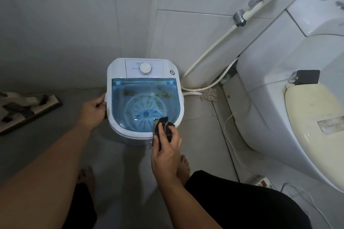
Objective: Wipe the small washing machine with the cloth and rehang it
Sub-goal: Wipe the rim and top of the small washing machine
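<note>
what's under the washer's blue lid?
Through the blue lid: the ribbed pulsator disc and brownish specks, on the lid or below, unclear. The cloth in the right hand covers the near-right corner.

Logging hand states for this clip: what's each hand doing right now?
Left hand: closed on the washing machine edge.
Right hand: closed, holding the dark cloth.

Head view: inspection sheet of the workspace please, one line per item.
Surface: grey tiled floor, wet-looking near the machine.
Job's things: small white washing machine with translucent blue lid, lid closed, brownish specks on it; dark cloth pressed on the lid's near right edge.
Clutter: flat mop head on the floor at left; rag by the hoses.
Hands: left hand grips the machine's left side; right hand holds the cloth.
Cables: white cord running to a power strip on the floor.
Surroundings: white toilet, cream bidet sprayer, tiled walls.
</note>
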Motion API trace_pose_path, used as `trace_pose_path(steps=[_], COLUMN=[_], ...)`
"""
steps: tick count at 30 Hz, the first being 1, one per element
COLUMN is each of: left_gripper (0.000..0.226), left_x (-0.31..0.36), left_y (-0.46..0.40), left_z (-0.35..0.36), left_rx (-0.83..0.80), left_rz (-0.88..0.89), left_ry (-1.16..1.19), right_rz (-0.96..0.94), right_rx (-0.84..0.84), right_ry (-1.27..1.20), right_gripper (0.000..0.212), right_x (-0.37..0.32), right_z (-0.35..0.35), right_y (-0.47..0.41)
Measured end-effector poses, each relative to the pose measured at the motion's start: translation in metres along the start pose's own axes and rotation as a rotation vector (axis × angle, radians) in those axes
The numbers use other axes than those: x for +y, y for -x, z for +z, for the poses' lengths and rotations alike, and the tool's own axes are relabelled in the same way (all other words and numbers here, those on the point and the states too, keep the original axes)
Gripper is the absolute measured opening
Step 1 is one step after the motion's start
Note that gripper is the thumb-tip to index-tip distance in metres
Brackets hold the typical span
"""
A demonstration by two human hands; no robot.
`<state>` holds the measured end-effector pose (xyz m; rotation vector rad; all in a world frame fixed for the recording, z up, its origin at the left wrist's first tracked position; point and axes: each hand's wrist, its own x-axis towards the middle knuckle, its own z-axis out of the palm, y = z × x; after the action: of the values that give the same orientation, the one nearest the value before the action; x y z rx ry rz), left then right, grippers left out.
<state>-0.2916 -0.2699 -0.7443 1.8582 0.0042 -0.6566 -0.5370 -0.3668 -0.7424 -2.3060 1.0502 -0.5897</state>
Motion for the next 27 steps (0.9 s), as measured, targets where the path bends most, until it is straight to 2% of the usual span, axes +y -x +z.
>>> trace_pose_path(steps=[7,10,13,16,20,24,27], left_gripper=[0.039,0.040,0.041,0.041,0.040,0.042,0.043], left_x=[0.001,0.002,0.003,0.003,0.002,-0.004,-0.004], left_y=[0.000,-0.001,0.001,0.002,-0.001,-0.005,-0.005], left_z=[-0.003,-0.004,-0.007,-0.007,-0.007,-0.008,-0.009], left_rx=[0.012,0.000,-0.009,-0.009,-0.011,-0.020,-0.042], left_rz=[-0.012,-0.021,-0.013,0.001,-0.031,-0.053,-0.049], left_ry=[-0.050,-0.054,-0.088,-0.124,-0.138,-0.114,-0.094], right_rz=[-0.204,-0.253,-0.089,0.066,-0.104,-0.240,-0.328], right_rx=[-0.142,-0.200,-0.036,0.037,-0.019,-0.185,-0.228], right_ry=[0.093,-0.037,-0.195,-0.162,0.027,0.149,0.192], right_gripper=[0.043,0.043,0.043,0.042,0.039,0.043,0.044], right_x=[-0.016,-0.011,0.013,0.031,0.017,-0.013,-0.032], right_z=[0.005,-0.007,-0.021,-0.028,-0.020,-0.002,0.012], right_y=[0.005,-0.002,-0.016,-0.032,-0.021,0.001,0.003])
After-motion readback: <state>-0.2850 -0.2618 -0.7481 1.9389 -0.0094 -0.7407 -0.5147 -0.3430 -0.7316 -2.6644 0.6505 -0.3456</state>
